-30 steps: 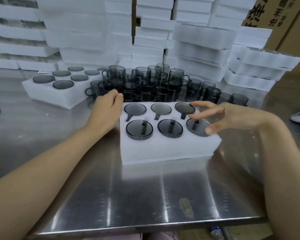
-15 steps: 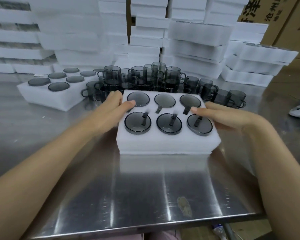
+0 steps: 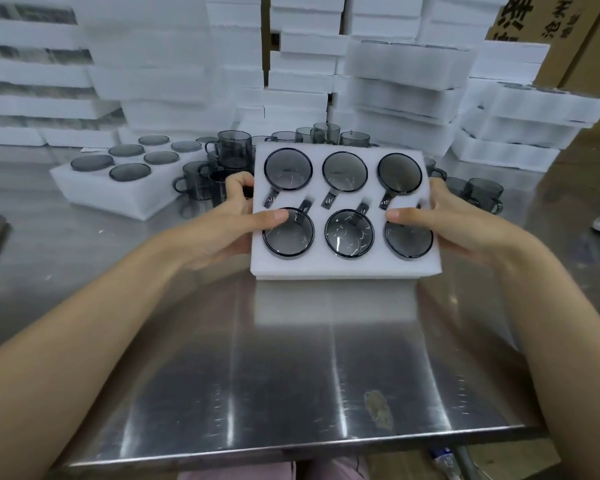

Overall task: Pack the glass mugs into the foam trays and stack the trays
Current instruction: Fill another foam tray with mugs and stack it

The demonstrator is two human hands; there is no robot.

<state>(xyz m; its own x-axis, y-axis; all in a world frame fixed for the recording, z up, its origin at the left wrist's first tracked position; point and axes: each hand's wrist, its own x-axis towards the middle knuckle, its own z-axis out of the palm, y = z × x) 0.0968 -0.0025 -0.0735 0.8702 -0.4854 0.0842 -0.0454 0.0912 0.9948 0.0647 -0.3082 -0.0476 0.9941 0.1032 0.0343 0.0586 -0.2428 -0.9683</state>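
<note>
- The foam tray [image 3: 347, 268] is held over the middle of the steel table [image 3: 291, 375]. It is tilted so that its top face turns toward the camera, with the far edge raised. Whether the near edge touches the table I cannot tell.
- Six dark glass mugs [image 3: 344, 172] fill its pockets, in two rows of three.
- The tray's long axis runs left to right, with one hand at each short end.
- The left hand [image 3: 229, 220] grips the left end, thumb pressed on the top face beside the near-left mug and fingers curled round behind.
- The right hand [image 3: 454, 223] mirrors it at the right end.
- Another filled tray [image 3: 94, 188] lies back and to the left, on the left hand's side. It is probably where this one will be stacked.
- Loose mugs [image 3: 234, 147] stand just behind the held tray, and white foam stacks [image 3: 406, 88] stand farther back.
</note>
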